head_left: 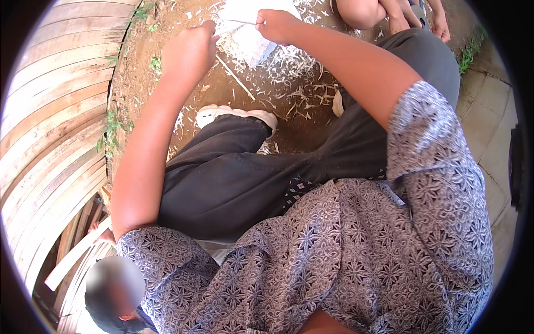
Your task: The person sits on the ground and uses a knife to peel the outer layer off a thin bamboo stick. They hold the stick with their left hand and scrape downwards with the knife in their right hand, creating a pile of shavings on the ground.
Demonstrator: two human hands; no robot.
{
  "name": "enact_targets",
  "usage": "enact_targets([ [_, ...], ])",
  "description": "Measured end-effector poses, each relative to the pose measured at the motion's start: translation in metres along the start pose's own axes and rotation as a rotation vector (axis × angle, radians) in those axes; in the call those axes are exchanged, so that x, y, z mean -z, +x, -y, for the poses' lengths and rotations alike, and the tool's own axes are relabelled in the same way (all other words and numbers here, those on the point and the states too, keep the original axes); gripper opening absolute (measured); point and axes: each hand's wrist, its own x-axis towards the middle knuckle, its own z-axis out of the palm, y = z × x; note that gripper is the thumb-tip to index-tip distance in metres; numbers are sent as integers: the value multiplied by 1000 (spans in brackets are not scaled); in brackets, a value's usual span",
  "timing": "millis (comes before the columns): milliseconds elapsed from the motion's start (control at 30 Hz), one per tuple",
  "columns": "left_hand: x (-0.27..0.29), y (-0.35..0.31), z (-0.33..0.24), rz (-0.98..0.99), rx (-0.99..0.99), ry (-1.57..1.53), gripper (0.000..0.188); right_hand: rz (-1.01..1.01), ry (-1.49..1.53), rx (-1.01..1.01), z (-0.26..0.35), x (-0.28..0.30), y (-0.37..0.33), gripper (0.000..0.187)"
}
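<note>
Both my arms reach forward to the top of the view. My left hand (192, 49) is closed, thumb up, at one end of a thin grey strip (240, 22). Opposite it, my right hand (276, 26) is closed in a pinch on the strip's other end. The strip is too small to tell its kind. A short pale sliver (222, 33) shows beside my left fingers. Beneath the hands lies a white sheet or sack (245, 42), partly hidden, with curled pale shavings (292, 64) around it.
A thin pale stick (236, 78) lies on the dirt before my light shoe (236, 115). Stacked wooden slats (61, 89) curve along the left. Another person's hands (398, 23) show at the top right; a second person (114, 295) is at the lower left. Paving (489, 100) borders the right.
</note>
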Motion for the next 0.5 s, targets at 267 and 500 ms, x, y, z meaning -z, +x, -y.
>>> enact_targets([
  [267,4,1,-10,24,-89,72,15,134,-43,108,35,27,-40,17],
  [500,5,14,-39,93,-122,101,14,31,-215,138,0,10,2,24],
])
